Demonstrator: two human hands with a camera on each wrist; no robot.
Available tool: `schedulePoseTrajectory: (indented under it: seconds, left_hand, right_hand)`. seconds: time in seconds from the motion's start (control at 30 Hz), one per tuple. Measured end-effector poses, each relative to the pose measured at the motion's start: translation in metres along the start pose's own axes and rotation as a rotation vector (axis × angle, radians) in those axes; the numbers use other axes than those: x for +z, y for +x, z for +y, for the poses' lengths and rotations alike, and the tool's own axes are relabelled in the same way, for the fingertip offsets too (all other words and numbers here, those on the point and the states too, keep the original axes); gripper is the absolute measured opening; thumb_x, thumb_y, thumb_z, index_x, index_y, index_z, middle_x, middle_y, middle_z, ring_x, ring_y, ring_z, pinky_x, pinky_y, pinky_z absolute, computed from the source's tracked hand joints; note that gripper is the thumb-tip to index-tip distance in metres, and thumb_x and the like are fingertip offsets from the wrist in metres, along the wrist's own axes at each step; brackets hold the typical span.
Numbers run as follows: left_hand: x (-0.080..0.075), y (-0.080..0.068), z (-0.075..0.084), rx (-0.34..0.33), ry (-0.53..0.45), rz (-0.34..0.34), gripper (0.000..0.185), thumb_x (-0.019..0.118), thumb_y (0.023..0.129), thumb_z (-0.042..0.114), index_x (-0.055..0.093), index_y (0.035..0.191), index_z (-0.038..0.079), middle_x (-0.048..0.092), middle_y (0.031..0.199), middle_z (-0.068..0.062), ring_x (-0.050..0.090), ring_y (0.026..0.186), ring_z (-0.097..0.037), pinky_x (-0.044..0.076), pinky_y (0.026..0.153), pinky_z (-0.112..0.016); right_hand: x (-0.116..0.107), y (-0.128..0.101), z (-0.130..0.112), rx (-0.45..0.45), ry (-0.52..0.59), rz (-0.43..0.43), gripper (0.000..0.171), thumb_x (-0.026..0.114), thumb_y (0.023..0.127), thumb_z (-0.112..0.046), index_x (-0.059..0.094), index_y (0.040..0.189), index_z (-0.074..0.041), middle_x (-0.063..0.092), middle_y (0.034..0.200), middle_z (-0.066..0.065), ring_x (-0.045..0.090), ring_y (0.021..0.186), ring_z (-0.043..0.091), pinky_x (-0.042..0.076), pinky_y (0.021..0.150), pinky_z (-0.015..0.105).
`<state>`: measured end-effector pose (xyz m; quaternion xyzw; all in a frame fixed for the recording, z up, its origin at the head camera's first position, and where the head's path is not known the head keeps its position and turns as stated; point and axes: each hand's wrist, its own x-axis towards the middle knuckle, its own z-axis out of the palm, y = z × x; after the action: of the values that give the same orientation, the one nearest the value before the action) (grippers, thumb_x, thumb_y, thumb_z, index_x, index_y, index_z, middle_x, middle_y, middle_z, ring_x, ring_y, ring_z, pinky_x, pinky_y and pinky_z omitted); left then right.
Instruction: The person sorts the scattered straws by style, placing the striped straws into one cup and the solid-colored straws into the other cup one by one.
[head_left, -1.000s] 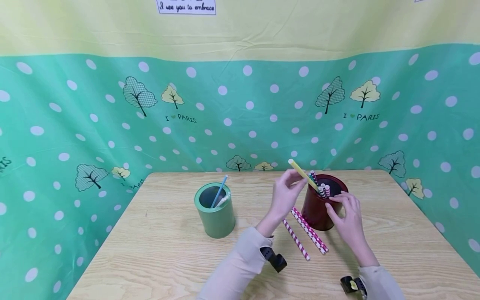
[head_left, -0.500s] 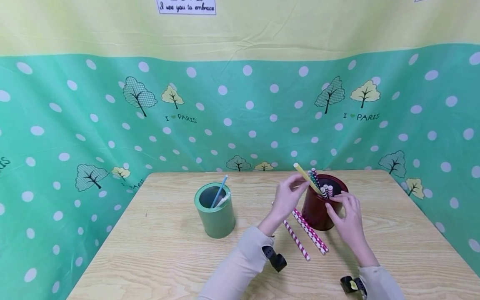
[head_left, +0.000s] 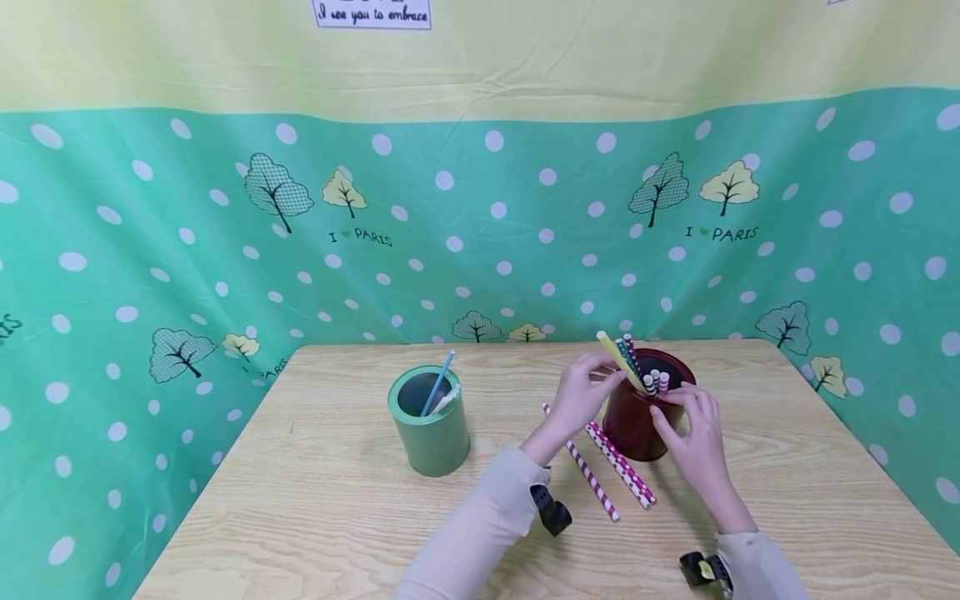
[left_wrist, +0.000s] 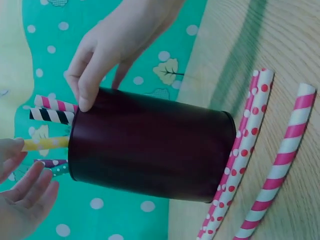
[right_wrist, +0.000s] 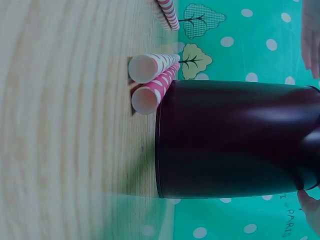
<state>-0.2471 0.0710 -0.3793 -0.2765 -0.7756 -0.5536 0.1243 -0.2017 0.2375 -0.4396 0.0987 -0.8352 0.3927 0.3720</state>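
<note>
My left hand (head_left: 579,398) pinches a yellow paper straw (left_wrist: 47,143), which leans over the near-left rim of a dark red cylindrical holder (head_left: 632,429) with its lower end inside. Several other straws stand in that holder: black-striped (left_wrist: 52,115), pink-striped (left_wrist: 55,103), purple and green dotted ones. The fingers and thumb of my right hand (head_left: 696,433) hold the holder's rim at its near right side. The holder stands upright on the wooden table; its inside is mostly hidden.
Two pink-and-white dotted straws (head_left: 624,471) and a striped straw (head_left: 592,479) lie on the table left of the red holder. Further left stands a green holder (head_left: 438,446) with a blue straw (head_left: 439,383) and a pale straw. A polka-dot cloth (head_left: 495,208) hangs behind.
The left hand has moved slightly right, and the yellow straw has gone lower into the red holder and stands steeper. Straws inside shifted a little right; the right hand has stayed put.
</note>
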Motion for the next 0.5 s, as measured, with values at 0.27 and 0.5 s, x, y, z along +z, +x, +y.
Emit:
schedulePoseTrajectory:
  seconds: [0.27,0.5]
  left_hand:
    - [-0.0005,-0.0081,-0.0107,-0.047,-0.044,-0.012,0.024,0.059,0.084,0.014,0.061,0.105,0.003,0.062,0.1,-0.008,0.059,0.086,-0.012,0.046,0.072,-0.014]
    - [-0.0033,-0.0063,-0.0071,-0.059,-0.128,0.049,0.032,0.061,0.083,0.025,0.059,0.108,0.006,0.063,0.096,-0.004,0.057,0.086,-0.007,0.047,0.076,-0.018]
  right_hand:
    - [-0.0005,-0.0001,-0.0009,0.012,-0.002,-0.004,0.02,0.065,0.073,0.001,0.057,0.091,0.004,0.048,0.104,0.021,0.035,0.106,0.036,0.027,0.089,0.047]
    - [-0.0006,0.0002,-0.0019,0.011,-0.002,-0.006,0.02,0.064,0.073,0.001,0.057,0.092,0.005,0.047,0.104,0.022,0.035,0.105,0.036,0.027,0.089,0.047]
